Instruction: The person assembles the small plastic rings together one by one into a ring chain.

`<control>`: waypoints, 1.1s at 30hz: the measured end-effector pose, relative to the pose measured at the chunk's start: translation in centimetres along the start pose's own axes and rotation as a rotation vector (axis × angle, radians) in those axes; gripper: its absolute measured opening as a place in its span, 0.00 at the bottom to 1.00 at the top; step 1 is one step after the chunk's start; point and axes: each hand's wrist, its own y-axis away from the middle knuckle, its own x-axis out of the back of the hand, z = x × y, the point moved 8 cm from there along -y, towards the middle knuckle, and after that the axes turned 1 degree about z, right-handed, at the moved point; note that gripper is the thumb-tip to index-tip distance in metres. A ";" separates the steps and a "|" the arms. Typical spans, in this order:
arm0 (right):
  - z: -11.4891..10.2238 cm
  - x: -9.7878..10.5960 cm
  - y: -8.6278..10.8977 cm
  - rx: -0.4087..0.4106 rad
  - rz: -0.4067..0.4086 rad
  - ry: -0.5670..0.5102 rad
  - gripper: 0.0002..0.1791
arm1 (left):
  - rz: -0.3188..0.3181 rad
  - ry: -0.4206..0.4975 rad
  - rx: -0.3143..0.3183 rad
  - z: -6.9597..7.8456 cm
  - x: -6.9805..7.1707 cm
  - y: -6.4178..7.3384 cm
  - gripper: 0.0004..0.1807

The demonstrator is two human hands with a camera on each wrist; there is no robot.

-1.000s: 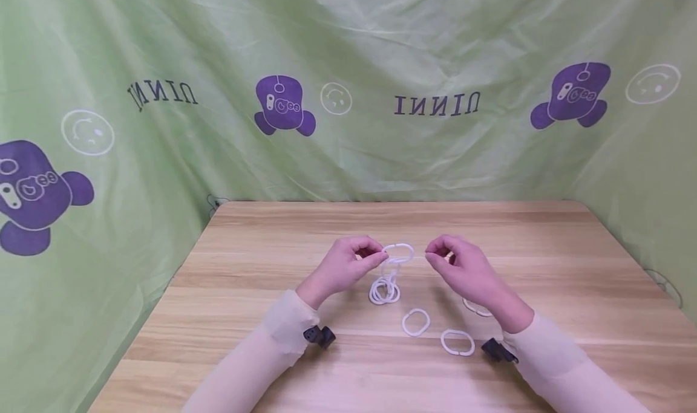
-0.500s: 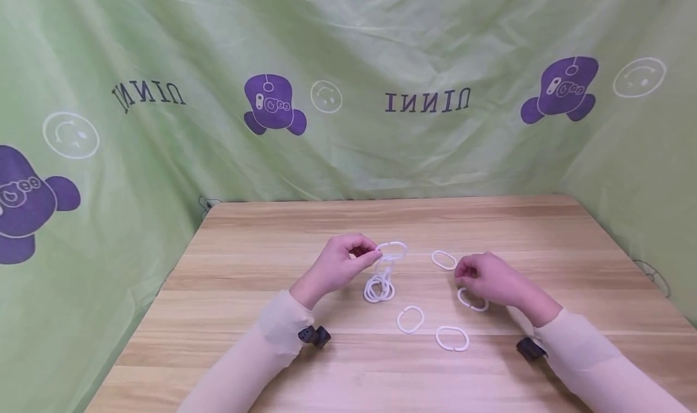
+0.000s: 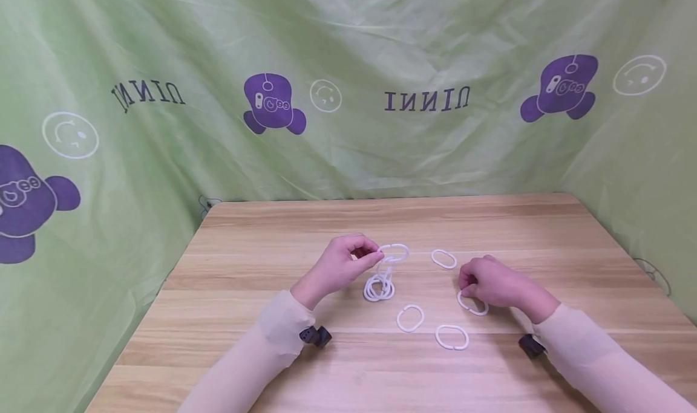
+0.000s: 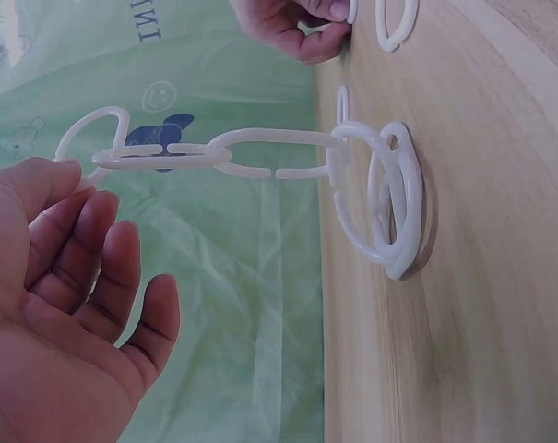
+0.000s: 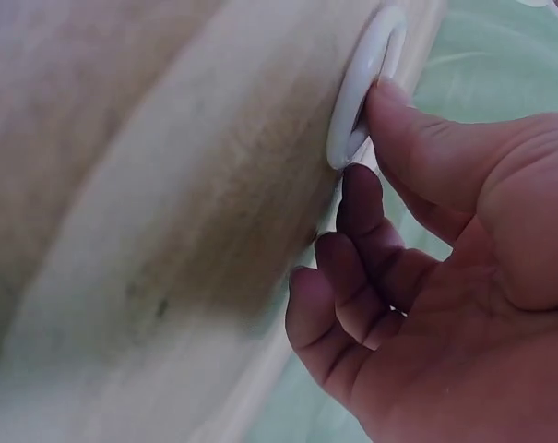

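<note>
My left hand [image 3: 339, 265] pinches the top link of a white plastic link chain [image 4: 279, 137] between thumb and index finger. The chain hangs down, and its lower links lie bunched on the table [image 3: 261, 237]. At the right, the thumb and index finger of my right hand [image 3: 497, 283] are on the rim of a loose white oval link [image 5: 362, 88], pinching it at the table surface. In the head view the hand hides part of this link's upper edge. The loose links have a small gap in one side.
Another loose link [image 3: 443, 259] lies behind and left of my right hand. Two more, a rear one [image 3: 410, 318] and a front one [image 3: 452, 337], lie nearer the front. A green curtain [image 3: 348, 147] with purple figures hangs around the table.
My right hand has moved right and down from beside the chain to the loose link and now touches it. My left hand keeps holding the chain. The head view has shifted slightly.
</note>
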 end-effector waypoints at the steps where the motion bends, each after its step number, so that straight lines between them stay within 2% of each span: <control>1: -0.1 0.0 0.0 0.004 0.001 0.008 0.12 | 0.001 -0.001 -0.008 0.1 0.0 0.0 0.04; 4: -0.5 0.1 0.0 0.015 0.020 -0.030 0.11 | 0.002 -0.007 -0.024 0.3 0.0 0.1 0.03; 9: -1.7 1.0 -0.3 0.022 0.123 -0.198 0.03 | -0.002 -0.013 -0.021 0.3 -0.1 0.1 0.03; 17: -6.5 3.9 -0.3 0.131 0.307 -0.304 0.01 | 0.005 -0.023 -0.025 0.1 0.0 0.1 0.03; 21: -9.0 5.5 -0.1 0.161 0.409 -0.377 0.01 | 0.008 -0.020 -0.052 0.4 0.0 0.1 0.03; 26: -10.7 6.5 0.0 0.150 0.534 -0.409 0.02 | -0.007 -0.002 -0.086 0.8 -0.3 0.2 0.02; 33: -11.6 6.9 -0.2 0.165 0.622 -0.358 0.02 | -0.017 -0.019 -0.127 1.3 -0.4 0.3 0.02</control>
